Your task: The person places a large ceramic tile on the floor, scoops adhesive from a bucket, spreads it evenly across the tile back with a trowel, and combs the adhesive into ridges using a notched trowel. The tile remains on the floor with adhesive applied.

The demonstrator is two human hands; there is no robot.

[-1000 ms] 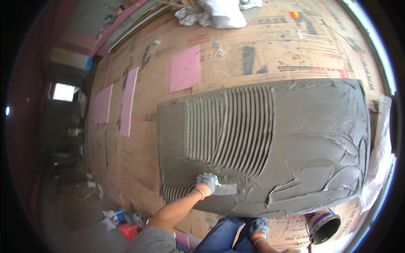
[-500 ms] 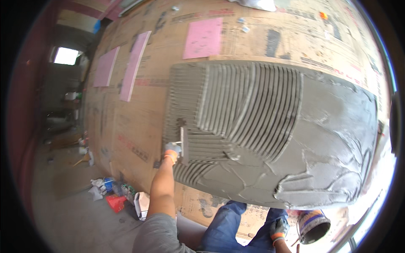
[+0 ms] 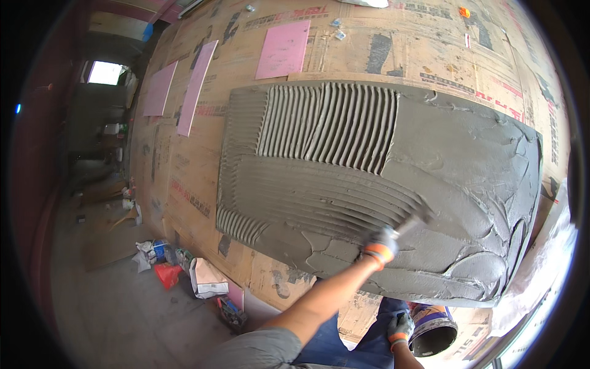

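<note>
My left hand (image 3: 381,242), in a grey glove with an orange cuff, is closed round the handle of a notched trowel (image 3: 413,222). The trowel is blurred by motion and lies against the grey mortar (image 3: 455,141) spread over a large slab. Parallel ridges run across the mortar's left and middle parts; its right part is smooth with uneven folds. My right hand (image 3: 401,326), gloved alike, rests on my right knee with its fingers loosely laid over it and holds nothing visible.
A dark bucket (image 3: 433,332) stands beside my right knee. Pink boards (image 3: 283,49) lie on the cardboard-covered floor (image 3: 184,166) beyond the slab. Left of me are a red item (image 3: 167,276), a paper bag (image 3: 208,280) and a box of small things (image 3: 232,312). Clear plastic sheeting (image 3: 541,258) lies at right.
My left hand has swept the trowel from the slab's left edge to the right, leaving long curved ridges across the middle. My right hand stays on my knee. The view has shifted slightly.
</note>
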